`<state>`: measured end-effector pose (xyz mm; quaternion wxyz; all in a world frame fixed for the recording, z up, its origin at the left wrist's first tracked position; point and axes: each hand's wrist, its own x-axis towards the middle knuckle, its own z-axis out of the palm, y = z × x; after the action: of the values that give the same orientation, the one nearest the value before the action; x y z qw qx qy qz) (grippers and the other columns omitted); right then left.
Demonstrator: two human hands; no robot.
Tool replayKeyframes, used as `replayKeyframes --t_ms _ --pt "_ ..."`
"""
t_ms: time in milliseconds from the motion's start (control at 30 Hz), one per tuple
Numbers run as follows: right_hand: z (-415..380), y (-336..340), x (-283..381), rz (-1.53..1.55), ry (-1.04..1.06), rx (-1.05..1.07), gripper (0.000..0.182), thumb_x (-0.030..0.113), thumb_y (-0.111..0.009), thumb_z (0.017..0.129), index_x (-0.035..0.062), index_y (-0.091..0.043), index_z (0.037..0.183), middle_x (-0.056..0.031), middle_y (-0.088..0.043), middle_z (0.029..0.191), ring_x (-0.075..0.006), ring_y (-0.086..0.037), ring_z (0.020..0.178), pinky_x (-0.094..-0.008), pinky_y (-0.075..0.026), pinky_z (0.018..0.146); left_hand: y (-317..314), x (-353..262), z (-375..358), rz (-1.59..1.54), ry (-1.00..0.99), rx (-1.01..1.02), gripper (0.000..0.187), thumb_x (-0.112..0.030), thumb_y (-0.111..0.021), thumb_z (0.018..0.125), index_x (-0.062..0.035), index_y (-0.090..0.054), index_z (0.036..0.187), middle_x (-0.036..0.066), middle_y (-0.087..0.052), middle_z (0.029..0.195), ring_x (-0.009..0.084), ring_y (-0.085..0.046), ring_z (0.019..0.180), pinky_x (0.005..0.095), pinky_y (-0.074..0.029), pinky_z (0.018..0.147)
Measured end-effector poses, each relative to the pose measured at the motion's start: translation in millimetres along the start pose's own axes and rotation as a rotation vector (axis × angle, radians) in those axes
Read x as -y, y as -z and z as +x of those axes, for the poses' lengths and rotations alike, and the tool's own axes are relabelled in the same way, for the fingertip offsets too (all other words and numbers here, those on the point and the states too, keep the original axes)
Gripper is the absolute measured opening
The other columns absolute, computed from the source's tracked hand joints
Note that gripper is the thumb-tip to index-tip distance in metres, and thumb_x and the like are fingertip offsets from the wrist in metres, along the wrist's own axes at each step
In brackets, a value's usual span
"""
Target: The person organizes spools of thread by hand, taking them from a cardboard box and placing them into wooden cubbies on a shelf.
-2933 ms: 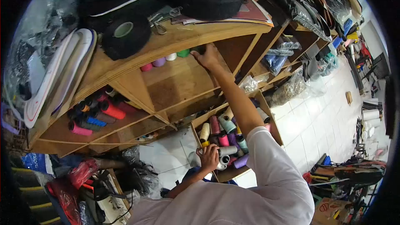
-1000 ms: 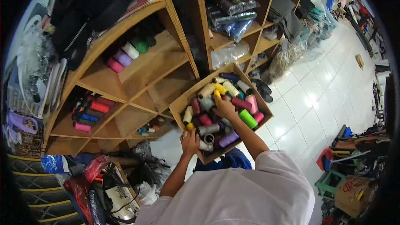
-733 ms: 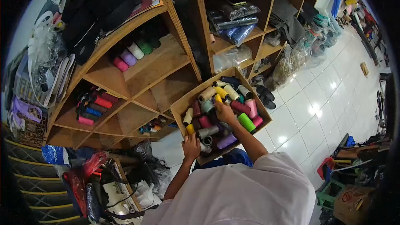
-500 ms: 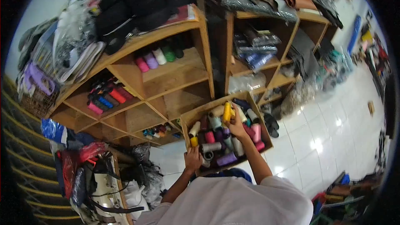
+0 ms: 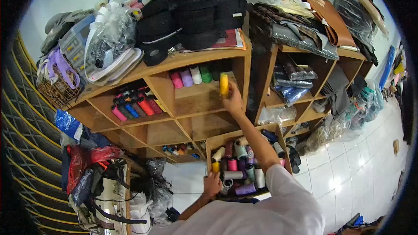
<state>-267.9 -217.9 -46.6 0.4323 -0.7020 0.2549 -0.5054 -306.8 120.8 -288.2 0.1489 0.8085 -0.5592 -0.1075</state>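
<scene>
1. The yellow spool (image 5: 224,82) has left the box (image 5: 280,133) and is now up at the shelf (image 5: 187,60), near the spool row rather than among the loose pile.
2. The right hand (image 5: 234,102) has its grip closed round the lower part of that spool, which stands roughly upright with its top showing above the fingers.
3. The spool is before the upper right compartment. From this steep, warped view it seems to be at the opening, though I cannot tell how far past the front edge it reaches.
4. Inside, towards the back, a row runs from left to right: pink spool (image 5: 176,79), purple spool (image 5: 186,77), white spool (image 5: 195,75), green spool (image 5: 205,74), then a dark one, partly shaded. The yellow spool is nearest the dark end.
5. Edges close to the right hand are the upright (image 5: 247,74) on its right and the front lip below; the top board lies above. Bare wood (image 5: 196,92) shows in front of the row, giving sideways room on the left.
6. The left hand (image 5: 212,183) is low at the box's left side, beside another yellow spool (image 5: 215,167). How far open its grip is, and whether it holds the rim, I cannot tell.
</scene>
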Motion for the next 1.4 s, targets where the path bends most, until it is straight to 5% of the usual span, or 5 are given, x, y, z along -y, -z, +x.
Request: replayKeyframes --t_ms 167,233,367,1300,1400 --pt "81 -35 -78 -0.222 0.188 -0.148 0.06 0.003 -0.07 0.081 0.0055 -0.045 0.135 -0.0242 -0.062 0.116 -0.0402 -0.06 0.113 -0.0395 -0.048 0.093 15 -1 4 0.001 -0.098 -0.185 0.044 -0.02 -0.063 0.079 -0.0071 -0.057 0.121 0.01 -0.064 0.102 0.0297 -0.057 0.105 0.0526 -0.044 0.075" --pt "98 -41 -92 -0.308 -0.149 -0.134 0.059 0.004 -0.071 0.081 0.0041 -0.045 0.134 -0.0239 -0.06 0.12 -0.0404 -0.058 0.116 -0.0393 -0.047 0.093 13 2 9 -0.076 -0.111 -0.224 0.045 -0.02 -0.062 0.079 -0.007 -0.058 0.121 0.01 -0.064 0.103 0.029 -0.057 0.106 0.0515 -0.043 0.076" --pt "123 -53 -109 -0.522 -0.192 -0.161 0.053 0.003 -0.073 0.079 0.0 -0.047 0.126 -0.0245 -0.059 0.116 -0.0412 -0.056 0.114 -0.0432 -0.047 0.094 14 -2 5 -0.055 -0.026 -0.101 0.046 -0.022 -0.062 0.078 -0.0068 -0.059 0.121 0.011 -0.064 0.104 0.0287 -0.056 0.107 0.0503 -0.043 0.079" --pt "80 -27 -77 -0.575 -0.085 0.154 0.087 0.002 -0.074 0.071 -0.0037 -0.03 0.145 -0.0273 -0.033 0.151 -0.0416 -0.034 0.139 -0.0422 -0.033 0.115 5 1 9 -0.067 -0.008 -0.105 0.046 -0.022 -0.063 0.078 -0.0081 -0.059 0.122 0.008 -0.064 0.116 0.0279 -0.054 0.115 0.0535 -0.042 0.085" --pt "19 -7 -29 -0.302 -0.013 0.167 0.054 0.002 -0.066 0.079 -0.0066 -0.049 0.131 -0.0271 -0.061 0.122 -0.0384 -0.061 0.113 -0.0439 -0.05 0.093 9 1 5 -0.06 0.039 -0.042 0.047 -0.022 -0.062 0.079 -0.0088 -0.058 0.124 0.009 -0.063 0.118 0.0295 -0.053 0.117 0.0551 -0.041 0.087"
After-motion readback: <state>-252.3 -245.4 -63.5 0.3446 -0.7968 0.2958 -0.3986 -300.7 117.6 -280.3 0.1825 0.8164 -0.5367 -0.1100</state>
